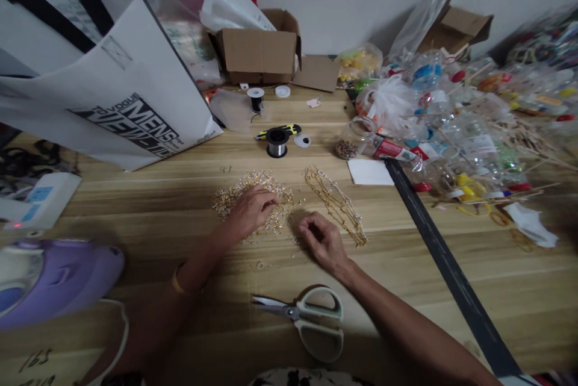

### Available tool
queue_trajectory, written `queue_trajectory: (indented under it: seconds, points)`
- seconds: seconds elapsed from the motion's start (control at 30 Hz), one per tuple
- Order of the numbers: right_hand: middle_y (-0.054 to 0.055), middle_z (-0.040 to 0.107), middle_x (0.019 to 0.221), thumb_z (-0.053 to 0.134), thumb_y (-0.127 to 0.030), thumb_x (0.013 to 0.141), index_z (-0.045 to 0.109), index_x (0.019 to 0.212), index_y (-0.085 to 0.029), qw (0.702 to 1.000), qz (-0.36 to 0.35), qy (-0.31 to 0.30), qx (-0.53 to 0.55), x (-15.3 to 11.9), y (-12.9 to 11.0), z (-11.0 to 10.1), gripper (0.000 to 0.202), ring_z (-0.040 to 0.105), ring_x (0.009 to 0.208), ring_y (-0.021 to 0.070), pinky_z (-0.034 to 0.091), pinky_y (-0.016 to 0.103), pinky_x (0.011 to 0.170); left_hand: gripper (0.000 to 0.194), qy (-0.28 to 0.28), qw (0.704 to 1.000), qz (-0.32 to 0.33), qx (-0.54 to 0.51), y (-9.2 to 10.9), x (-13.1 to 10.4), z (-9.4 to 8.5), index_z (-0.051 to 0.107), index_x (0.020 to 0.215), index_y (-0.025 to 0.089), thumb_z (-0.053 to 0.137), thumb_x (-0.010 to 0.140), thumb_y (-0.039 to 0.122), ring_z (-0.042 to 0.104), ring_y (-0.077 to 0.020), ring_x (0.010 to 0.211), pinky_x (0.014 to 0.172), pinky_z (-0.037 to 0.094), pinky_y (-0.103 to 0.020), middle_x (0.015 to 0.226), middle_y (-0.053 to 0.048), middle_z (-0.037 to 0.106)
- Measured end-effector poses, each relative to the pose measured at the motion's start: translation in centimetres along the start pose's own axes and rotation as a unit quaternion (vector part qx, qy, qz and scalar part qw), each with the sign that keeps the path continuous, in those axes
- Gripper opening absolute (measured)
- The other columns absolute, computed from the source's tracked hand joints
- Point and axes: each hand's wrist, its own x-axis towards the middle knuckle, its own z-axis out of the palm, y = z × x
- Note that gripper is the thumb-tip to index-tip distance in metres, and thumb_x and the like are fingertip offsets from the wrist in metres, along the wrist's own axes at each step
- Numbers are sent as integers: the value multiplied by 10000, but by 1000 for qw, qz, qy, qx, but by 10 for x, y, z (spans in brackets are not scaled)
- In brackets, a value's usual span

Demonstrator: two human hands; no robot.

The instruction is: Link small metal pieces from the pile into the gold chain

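Observation:
My left hand rests over a spread pile of small gold and silver beads, its fingers bent together; whatever is between the fingertips is too small to make out. To its right, my right hand is closed in a pinch just off the pile, with a thin wire-like strand near its fingertips. Finished-looking gold and silver chains lie beyond my right hand. A short chain with a ring lies below the pile. Scissors with pale handles lie partly open nearest my body.
Behind the pile are a wire spool, a yellow-black cutter and a cardboard box. A paper bag and purple iron-like appliance stand left. A bead jar, dark strip and plastic bottles are right.

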Motion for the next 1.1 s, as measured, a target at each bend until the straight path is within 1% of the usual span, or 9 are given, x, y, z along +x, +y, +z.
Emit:
queue_trajectory:
  seconds: [0.07,0.17,0.23,0.33,0.5,0.73,0.9,1.03,1.1]
  points:
    - [17,547,711,503,-240,870,550,761,-180,1000,-2,1,1,0,0,0,132,496,652,136,381,240,598,97,-31,999,24,27,2,1,0,652,779,163,569,824,143,534,-189,821,798,405,-324,771,-39,645]
    - [17,548,714,504,-234,868,549,762,-181,1000,-2,3,4,0,0,0,127,500,660,138,385,241,606,115,-66,996,41,49,3,2,0,659,772,160,578,839,205,513,-194,820,809,393,-343,758,-44,634]
    - [15,547,717,505,-223,866,548,762,-182,1000,-3,2,3,0,0,0,119,502,665,138,385,243,613,128,-74,995,47,52,2,2,3,661,775,160,580,842,234,501,-202,852,817,385,-345,779,-50,629]
    - [13,545,720,504,-214,866,547,765,-182,1000,-3,0,3,0,0,0,113,501,667,137,383,244,615,141,-78,995,49,45,0,2,7,655,761,160,568,850,227,488,-201,856,816,379,-339,778,-51,626]
    - [15,554,728,508,-230,866,548,769,-185,1000,4,-1,1,0,1,0,114,506,671,140,388,248,618,135,-62,997,39,7,-3,1,12,646,736,157,575,842,200,490,-195,857,837,378,-336,757,-43,636]
    - [18,559,720,511,-249,861,549,764,-182,1000,7,-1,-1,0,1,0,124,508,667,142,394,253,616,138,-51,998,8,-22,-2,0,7,664,740,167,563,833,150,521,-192,830,785,409,-328,742,-43,653]
    - [20,552,715,503,-253,868,547,760,-181,1000,7,-2,-1,-1,2,1,137,496,654,139,388,254,596,95,0,999,-15,-39,-1,0,3,656,739,167,594,810,172,548,-184,817,771,428,-326,754,-32,655]
    - [22,552,712,508,-254,870,549,763,-182,1000,7,1,2,-1,1,1,135,497,653,143,387,258,593,94,47,996,-49,-50,-7,-5,1,650,732,175,601,810,192,561,-179,792,753,434,-320,745,-26,669]
    - [22,553,714,507,-257,871,551,766,-181,1000,7,0,2,-1,1,0,137,501,659,144,389,260,598,98,53,996,-60,-43,-10,-9,1,654,727,171,603,809,184,555,-180,773,743,430,-319,738,-30,675]
